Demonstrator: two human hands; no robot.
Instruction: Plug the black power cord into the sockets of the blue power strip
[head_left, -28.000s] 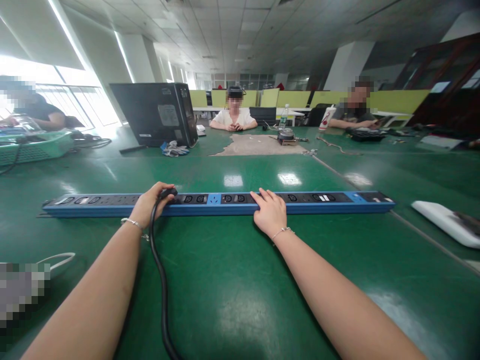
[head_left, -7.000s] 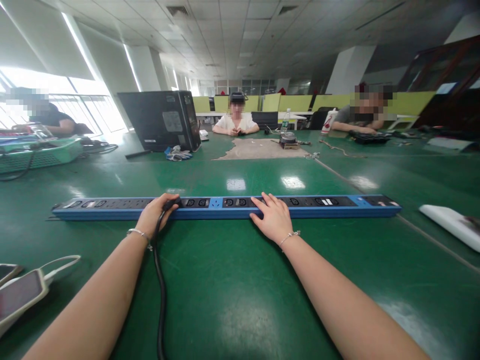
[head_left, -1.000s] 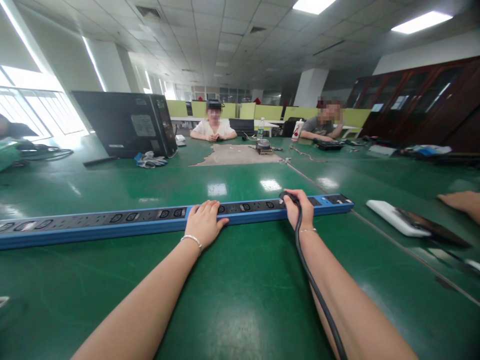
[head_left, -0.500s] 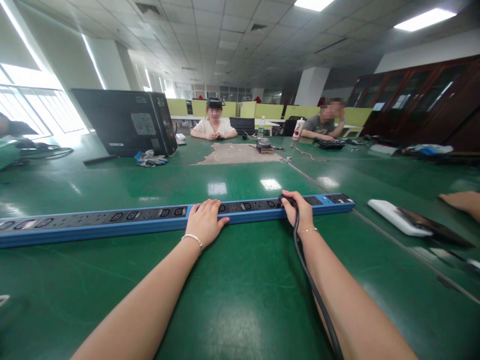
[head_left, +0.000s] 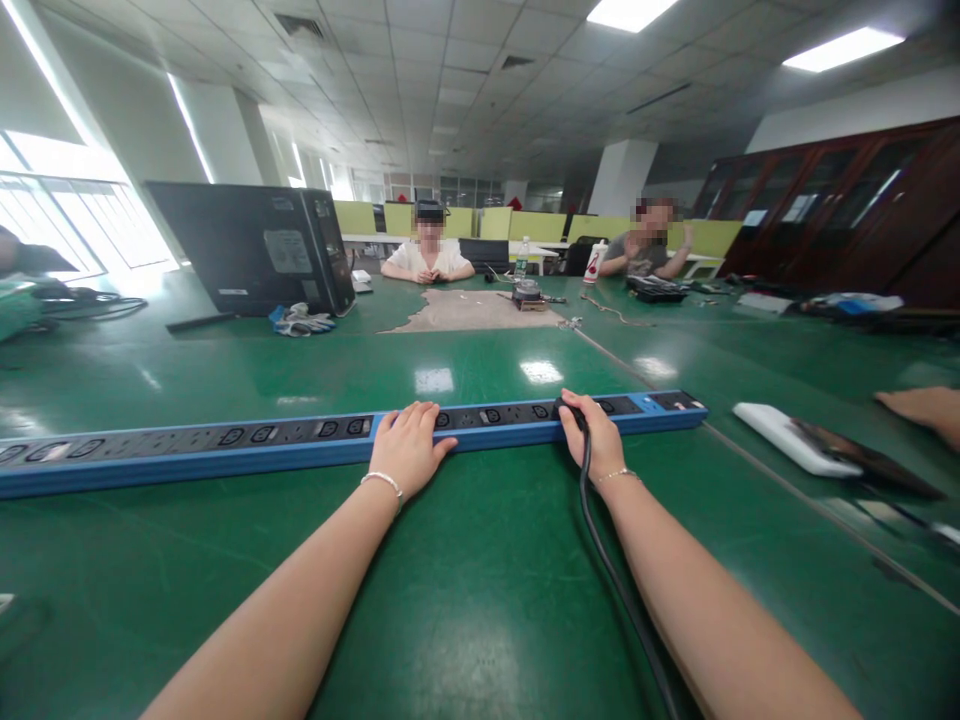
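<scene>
A long blue power strip (head_left: pixel 292 462) with black sockets lies across the green table. My left hand (head_left: pixel 407 445) is laid over its middle, fingers on the far side and thumb along the near edge, holding it. Farther right, my right hand (head_left: pixel 598 440) pinches a black plug (head_left: pixel 568 403) at a socket near the strip's right end. How deep the plug sits is hidden by my fingers. Its black power cord (head_left: pixel 587 490) runs down from the hand along my right forearm toward the bottom of the picture.
A black computer case (head_left: pixel 262 250) stands at the back left, with work gloves (head_left: pixel 300 320) beside it. To the right lie a white device (head_left: pixel 787 438) and another person's hand (head_left: pixel 922 410). Two people sit across the green table (head_left: pixel 480 560).
My right hand and the plug have shifted slightly left, and the cord now hangs farther from my forearm. My left hand stays on the strip. The person at the back right has moved.
</scene>
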